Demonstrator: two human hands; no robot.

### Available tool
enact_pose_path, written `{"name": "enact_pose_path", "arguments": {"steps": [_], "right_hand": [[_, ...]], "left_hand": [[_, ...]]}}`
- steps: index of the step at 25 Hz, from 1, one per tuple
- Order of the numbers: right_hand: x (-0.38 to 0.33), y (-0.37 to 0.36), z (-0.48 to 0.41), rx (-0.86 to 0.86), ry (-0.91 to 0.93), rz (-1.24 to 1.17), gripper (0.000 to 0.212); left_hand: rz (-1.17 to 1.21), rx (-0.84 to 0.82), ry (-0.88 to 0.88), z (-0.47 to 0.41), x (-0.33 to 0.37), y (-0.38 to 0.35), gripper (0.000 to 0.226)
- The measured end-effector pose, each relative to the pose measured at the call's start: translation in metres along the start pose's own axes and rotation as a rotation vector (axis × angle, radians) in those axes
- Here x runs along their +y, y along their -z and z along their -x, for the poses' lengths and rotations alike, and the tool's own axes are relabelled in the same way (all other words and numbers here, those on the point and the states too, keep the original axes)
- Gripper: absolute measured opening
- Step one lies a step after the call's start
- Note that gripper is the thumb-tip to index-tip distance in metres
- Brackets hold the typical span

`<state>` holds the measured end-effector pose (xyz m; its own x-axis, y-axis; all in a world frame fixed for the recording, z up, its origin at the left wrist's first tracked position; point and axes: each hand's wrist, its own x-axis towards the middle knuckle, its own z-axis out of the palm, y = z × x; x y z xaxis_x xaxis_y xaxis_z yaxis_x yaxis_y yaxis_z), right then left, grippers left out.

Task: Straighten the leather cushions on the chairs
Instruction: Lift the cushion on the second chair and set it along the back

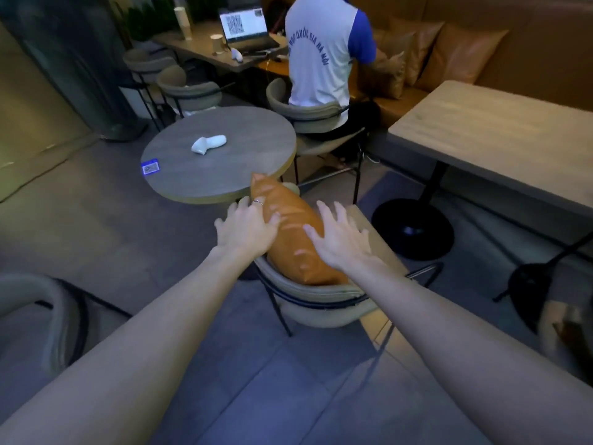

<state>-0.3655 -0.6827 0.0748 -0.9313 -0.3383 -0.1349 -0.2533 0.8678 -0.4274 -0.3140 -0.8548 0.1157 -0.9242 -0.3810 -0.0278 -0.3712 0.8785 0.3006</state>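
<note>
Cushion [293, 234] on chair [321, 300], round table [199, 178] behind it, a hand each side

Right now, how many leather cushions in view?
4: one on the near chair between the left hand and right hand; three on the bench, top right. Others may be hidden.

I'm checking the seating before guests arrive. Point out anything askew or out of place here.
The orange leather cushion stands on edge, angled across the chair rather than square to its backrest. Both hands, left hand and right hand, lie spread against its sides. Nothing looks spilled or damaged.
</note>
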Motion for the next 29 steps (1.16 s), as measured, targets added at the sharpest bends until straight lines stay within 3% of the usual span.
{"name": "enact_pose_path", "arguments": {"steps": [6, 8, 11, 15, 20, 24, 27, 29], "right_hand": [[0.008, -0.094, -0.041, -0.141, -0.329, -0.155, 0.066], [0.012, -0.114, -0.047, -0.097, -0.507, -0.308, 0.066], [0.020, -0.131, -0.054, 0.034, -0.758, -0.514, 0.062], [0.025, -0.141, -0.062, 0.120, -1.012, -0.472, 0.060], [0.027, -0.140, -0.066, 0.217, -1.245, -0.461, 0.043], [0.055, -0.148, -0.064, 0.163, -1.384, -0.600, 0.069], [0.083, -0.179, -0.061, 0.089, -1.365, -0.935, 0.108], [0.097, -0.191, -0.064, 0.072, -1.335, -0.984, 0.117]], "left_hand": [[0.367, -0.263, 0.188, -0.064, -0.033, -0.074, 0.059], [0.557, -0.316, 0.302, -0.081, -0.042, -0.093, 0.063], [0.899, -0.343, 0.439, -0.106, -0.052, -0.113, 0.096], [0.984, -0.386, 0.496, -0.140, -0.062, -0.139, 0.121], [0.888, -0.410, 0.541, -0.161, -0.073, -0.156, 0.136], [0.845, -0.451, 0.608, -0.167, -0.074, -0.159, 0.156], [0.857, -0.476, 0.618, -0.169, -0.076, -0.163, 0.145], [0.877, -0.481, 0.609, -0.172, -0.078, -0.165, 0.142]]}}
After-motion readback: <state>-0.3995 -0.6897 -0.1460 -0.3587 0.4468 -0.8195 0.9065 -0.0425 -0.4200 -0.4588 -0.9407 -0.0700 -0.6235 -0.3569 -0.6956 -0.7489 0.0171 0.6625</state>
